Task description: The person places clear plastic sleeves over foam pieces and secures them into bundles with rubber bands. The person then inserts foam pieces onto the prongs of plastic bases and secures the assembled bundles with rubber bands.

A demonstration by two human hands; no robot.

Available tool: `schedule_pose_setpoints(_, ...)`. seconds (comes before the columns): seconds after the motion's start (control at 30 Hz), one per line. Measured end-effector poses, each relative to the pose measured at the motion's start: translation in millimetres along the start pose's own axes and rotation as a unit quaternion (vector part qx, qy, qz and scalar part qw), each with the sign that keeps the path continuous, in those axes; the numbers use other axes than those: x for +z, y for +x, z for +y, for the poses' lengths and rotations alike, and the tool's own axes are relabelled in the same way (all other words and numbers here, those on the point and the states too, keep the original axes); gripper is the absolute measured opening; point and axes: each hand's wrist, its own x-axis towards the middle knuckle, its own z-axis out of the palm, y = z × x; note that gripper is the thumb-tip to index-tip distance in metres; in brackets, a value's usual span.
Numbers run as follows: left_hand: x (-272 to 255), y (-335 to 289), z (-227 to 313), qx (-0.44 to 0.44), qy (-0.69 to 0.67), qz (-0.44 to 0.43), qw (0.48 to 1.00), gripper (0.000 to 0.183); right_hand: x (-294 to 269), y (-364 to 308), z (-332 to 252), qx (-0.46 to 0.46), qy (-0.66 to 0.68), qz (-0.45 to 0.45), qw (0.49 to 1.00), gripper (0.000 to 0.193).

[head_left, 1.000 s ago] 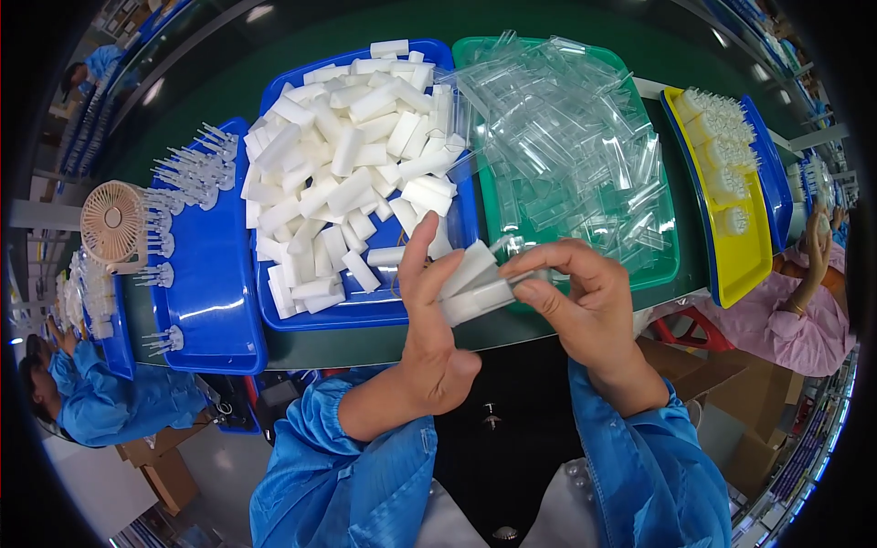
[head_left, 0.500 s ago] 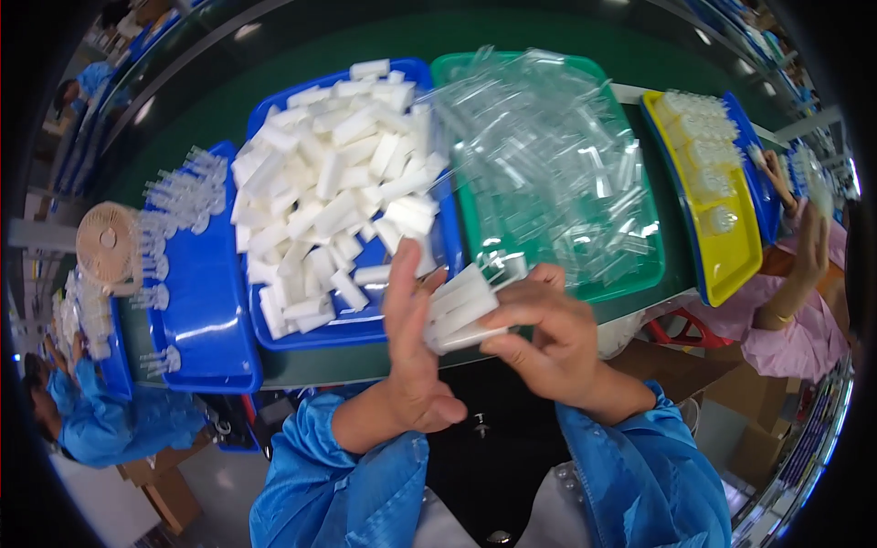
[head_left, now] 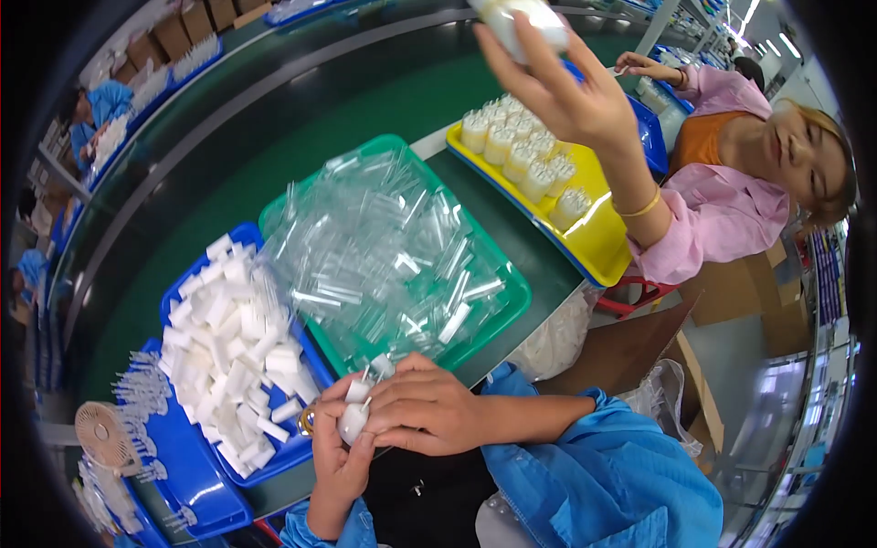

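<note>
My left hand point(head_left: 336, 461) and my right hand point(head_left: 425, 409) are together near the blue tray's front corner. Between them they grip small white pieces point(head_left: 353, 422), one with a rounded face turned up and a thin pale stem on it. A clear tip point(head_left: 381, 367) pokes out beyond the right fingers. The fingers of both hands are closed round these pieces and hide much of them. Ahead to the left, white blocks point(head_left: 224, 342) fill a blue tray point(head_left: 306, 342). Clear plastic tubes point(head_left: 375, 247) lie heaped in a green tray point(head_left: 507, 315).
At right, a co-worker in pink holds up a white bundle point(head_left: 525, 27) over a yellow tray point(head_left: 603, 251) with white-and-clear clusters point(head_left: 521, 151). Further left are a second blue tray point(head_left: 215, 502), clear stemmed parts point(head_left: 142, 388) and a small fan point(head_left: 105, 437). Cardboard boxes point(head_left: 630, 356) stand at lower right.
The view has swung to the right. My left hand, spread beside the white pieces before, has closed on them together with my right. The co-worker's raised hand now appears larger, above the yellow tray.
</note>
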Motion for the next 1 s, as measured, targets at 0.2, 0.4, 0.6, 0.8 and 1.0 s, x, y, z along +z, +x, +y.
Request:
schedule_pose_setpoints(0.2, 10, 6, -10, -0.001, -0.028, -0.026, 0.999, 0.027, -19, -10, 6, -0.015, 0.010, 0.060, 0.998, 0.027)
schedule_pose_setpoints(0.4, 11, -1, -19, 0.146, 0.079, 0.037, 0.986, 0.041, -36, -18, 20, -0.018, -0.019, 0.119, 0.993, 0.026)
schedule_pose_setpoints(0.6, -17, -30, -26, 0.231, 0.425, 0.119, 0.867, 0.053, -36, -33, 35, -0.059, -0.051, 0.135, 0.988, 0.022)
schedule_pose_setpoints(0.8, -32, -49, -31, 0.250, 0.490, 0.198, 0.812, 0.042, -32, -39, 42, -0.091, -0.025, 0.114, 0.989, 0.022)
schedule_pose_setpoints(1.0, -37, -59, -32, 0.203, 0.596, 0.232, 0.741, 0.036, -32, -45, 46, -0.109, -0.017, 0.103, 0.989, 0.024)
